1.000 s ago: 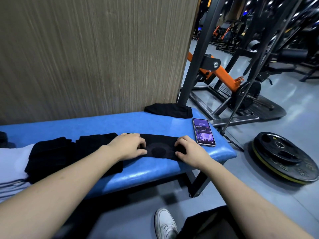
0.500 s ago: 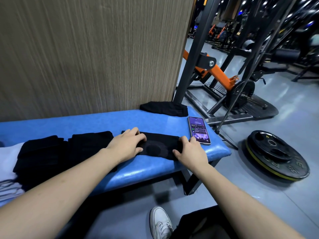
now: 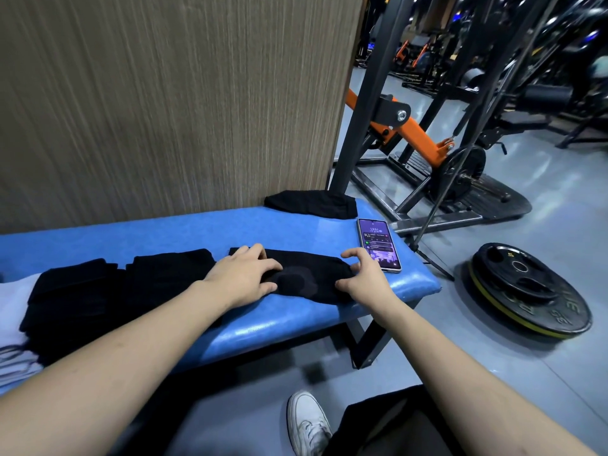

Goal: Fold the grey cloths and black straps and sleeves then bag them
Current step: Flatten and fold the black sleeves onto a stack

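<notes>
Lying flat across the blue bench [image 3: 164, 235] beside a phone [image 3: 378, 245], the black sleeve [image 3: 306, 274] is pressed by the left hand [image 3: 241, 274] with fingers spread, its right end pinched by the right hand [image 3: 363, 278] with curled fingers.

Four black sleeves [image 3: 309, 274] (one apart), one phone [image 3: 378, 244], two weight plates [image 3: 526, 287].

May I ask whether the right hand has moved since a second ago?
Yes. The right hand has shifted rightward toward the phone on the blue bench, closing the earlier gap.
</notes>
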`<state>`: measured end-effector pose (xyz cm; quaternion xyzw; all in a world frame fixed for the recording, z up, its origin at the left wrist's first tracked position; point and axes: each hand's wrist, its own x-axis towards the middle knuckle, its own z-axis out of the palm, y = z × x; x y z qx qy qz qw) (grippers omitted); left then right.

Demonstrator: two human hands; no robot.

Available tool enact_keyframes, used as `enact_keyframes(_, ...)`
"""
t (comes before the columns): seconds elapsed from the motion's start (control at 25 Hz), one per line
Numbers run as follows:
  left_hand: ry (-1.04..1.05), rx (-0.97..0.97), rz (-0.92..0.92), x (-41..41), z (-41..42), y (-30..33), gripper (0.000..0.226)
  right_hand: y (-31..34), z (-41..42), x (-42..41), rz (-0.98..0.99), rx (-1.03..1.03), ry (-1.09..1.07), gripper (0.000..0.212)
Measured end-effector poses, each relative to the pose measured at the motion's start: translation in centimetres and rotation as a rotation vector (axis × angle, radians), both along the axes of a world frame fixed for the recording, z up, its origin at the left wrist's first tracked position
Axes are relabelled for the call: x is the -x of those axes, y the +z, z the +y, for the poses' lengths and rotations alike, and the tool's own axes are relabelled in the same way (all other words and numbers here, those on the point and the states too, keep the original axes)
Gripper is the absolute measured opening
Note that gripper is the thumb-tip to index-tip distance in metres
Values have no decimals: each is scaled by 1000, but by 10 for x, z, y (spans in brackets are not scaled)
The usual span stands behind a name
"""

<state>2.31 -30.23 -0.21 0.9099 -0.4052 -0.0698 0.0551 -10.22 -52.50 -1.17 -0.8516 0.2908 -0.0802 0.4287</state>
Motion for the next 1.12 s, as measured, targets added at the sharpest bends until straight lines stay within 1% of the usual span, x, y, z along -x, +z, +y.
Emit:
enact_keyframes(0.16, -10, 5, 8, 5, -1, 3, 47, -4, -1, -3, 10, 34, 23, 49)
enact_keyframes(0.24, -8, 3, 5, 6, 1, 4, 47, -3, 2, -6, 31, 14, 43, 46)
enact_keyframes(0.4, 7, -13, 15, 8, 5, 5, 47, 2, 7, -12, 28, 9, 45, 36)
enact_keyframes(0.48, 8, -19, 9, 9, 4, 4, 47, 9, 8, -13, -34, -10, 13, 31)
enact_keyframes(0.6, 20, -8, 2, 10, 4, 3, 48, 17, 10, -15, -172, -118, -56, 29)
enact_keyframes(0.84, 19, 71, 38, 18, -2, -7, 48, 31, 18, -22, -303, -147, -124, 41)
enact_keyframes(0.92, 17, 84, 21, 19, 0, -5, 45, 36, 26, -27, -290, -77, -71, 45)
enact_keyframes(1.04, 9, 66, -127, 15, 12, 3, 43, 36, 42, -38, -310, 16, 100, 50)
enact_keyframes(1.12, 24, 61, -184, 6, 21, 12, 48, 34, 54, -47, -311, 33, 189, 51)
